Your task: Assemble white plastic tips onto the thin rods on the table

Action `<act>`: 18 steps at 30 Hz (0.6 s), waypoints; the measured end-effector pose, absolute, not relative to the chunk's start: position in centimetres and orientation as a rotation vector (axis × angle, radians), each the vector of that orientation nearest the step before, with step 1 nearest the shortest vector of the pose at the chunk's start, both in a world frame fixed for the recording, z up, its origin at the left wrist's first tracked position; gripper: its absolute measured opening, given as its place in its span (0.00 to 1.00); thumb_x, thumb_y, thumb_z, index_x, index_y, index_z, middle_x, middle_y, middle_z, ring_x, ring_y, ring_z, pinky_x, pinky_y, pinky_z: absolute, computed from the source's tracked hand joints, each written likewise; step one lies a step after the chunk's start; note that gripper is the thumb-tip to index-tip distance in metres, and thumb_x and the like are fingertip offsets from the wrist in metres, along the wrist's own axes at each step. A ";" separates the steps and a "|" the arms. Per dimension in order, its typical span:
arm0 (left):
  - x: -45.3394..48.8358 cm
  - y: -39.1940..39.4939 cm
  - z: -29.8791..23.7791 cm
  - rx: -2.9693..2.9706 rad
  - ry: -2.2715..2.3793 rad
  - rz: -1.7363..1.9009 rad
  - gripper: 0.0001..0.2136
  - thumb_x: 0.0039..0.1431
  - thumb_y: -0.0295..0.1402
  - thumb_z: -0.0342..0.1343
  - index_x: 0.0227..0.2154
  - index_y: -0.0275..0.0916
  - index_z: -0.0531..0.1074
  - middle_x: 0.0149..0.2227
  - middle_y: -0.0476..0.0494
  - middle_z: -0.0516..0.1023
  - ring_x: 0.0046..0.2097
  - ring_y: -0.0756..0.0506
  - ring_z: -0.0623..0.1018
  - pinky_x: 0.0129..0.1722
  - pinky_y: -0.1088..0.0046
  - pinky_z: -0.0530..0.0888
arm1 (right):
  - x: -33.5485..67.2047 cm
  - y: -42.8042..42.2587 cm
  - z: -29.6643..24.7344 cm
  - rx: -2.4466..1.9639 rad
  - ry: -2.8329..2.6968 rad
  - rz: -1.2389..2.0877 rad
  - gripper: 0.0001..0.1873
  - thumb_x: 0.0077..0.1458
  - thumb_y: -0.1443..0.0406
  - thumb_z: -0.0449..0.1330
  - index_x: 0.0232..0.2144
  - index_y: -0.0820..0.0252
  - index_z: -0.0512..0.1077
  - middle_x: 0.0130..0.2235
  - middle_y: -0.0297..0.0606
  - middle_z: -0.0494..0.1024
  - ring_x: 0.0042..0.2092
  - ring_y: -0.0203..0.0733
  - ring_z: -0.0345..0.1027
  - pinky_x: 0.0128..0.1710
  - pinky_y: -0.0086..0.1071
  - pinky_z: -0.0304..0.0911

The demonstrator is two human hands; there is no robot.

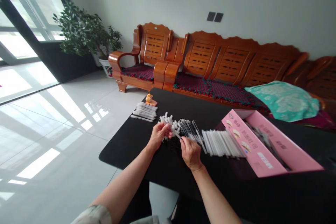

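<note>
The right hand [191, 153] has thumb and fingertips pressed together on a thin white stick [176, 134], gripped close to one end and angled toward the left hand [159, 136]. The left hand's fingers are curled shut around a cluster of white plastic pieces [166, 121], which rise above the knuckles; the fingers hide how many are gripped. The stick's far end meets the cluster or lies just beside it; the exact contact cannot be told. Handling noted: the short pinch gives firm control of so slim a piece, and the left hand braces the cluster. Just right of the hands lies a fan of clear thin sticks [189, 131], then a row of white sticks [222, 143], then an open pink box [258, 145]. A neat stack of white sticks [145, 111] sits farther along the black table [118, 154].
</note>
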State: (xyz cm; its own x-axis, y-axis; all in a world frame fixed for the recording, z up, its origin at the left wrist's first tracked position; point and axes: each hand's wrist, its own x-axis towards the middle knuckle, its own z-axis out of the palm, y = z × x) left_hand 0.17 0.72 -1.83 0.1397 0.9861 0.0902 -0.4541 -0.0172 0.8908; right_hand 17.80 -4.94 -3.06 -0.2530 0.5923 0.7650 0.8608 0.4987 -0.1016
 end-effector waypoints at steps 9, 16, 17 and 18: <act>0.3 0.6 -1.7 0.954 0.783 1.348 0.16 0.54 0.44 0.63 0.30 0.33 0.73 0.24 0.47 0.76 0.23 0.50 0.76 0.23 0.76 0.74 | 17.8 -4.9 -3.0 -1.194 -1.942 -0.389 0.09 0.65 0.65 0.54 0.40 0.65 0.72 0.31 0.40 0.79 0.31 0.39 0.73 0.35 0.31 0.63; 0.4 0.7 -1.8 0.961 0.787 1.349 0.17 0.53 0.45 0.64 0.28 0.34 0.72 0.24 0.47 0.77 0.23 0.49 0.76 0.23 0.75 0.74 | 17.8 -4.9 -3.0 -1.187 -1.941 -0.393 0.09 0.65 0.67 0.53 0.37 0.64 0.72 0.30 0.39 0.79 0.31 0.39 0.73 0.35 0.30 0.63; 0.4 0.7 -1.8 0.964 0.788 1.349 0.17 0.53 0.45 0.64 0.28 0.34 0.72 0.24 0.47 0.77 0.23 0.49 0.76 0.23 0.75 0.74 | 17.8 -5.0 -3.0 -1.195 -1.928 -0.381 0.08 0.65 0.66 0.54 0.37 0.64 0.72 0.30 0.39 0.79 0.31 0.38 0.73 0.34 0.30 0.63; 0.4 0.7 -1.7 0.966 0.790 1.351 0.17 0.53 0.45 0.64 0.28 0.34 0.72 0.24 0.46 0.77 0.23 0.49 0.76 0.23 0.75 0.74 | 17.8 -5.0 -3.0 -1.204 -1.917 -0.366 0.08 0.65 0.65 0.55 0.38 0.64 0.72 0.30 0.39 0.78 0.31 0.38 0.73 0.34 0.30 0.63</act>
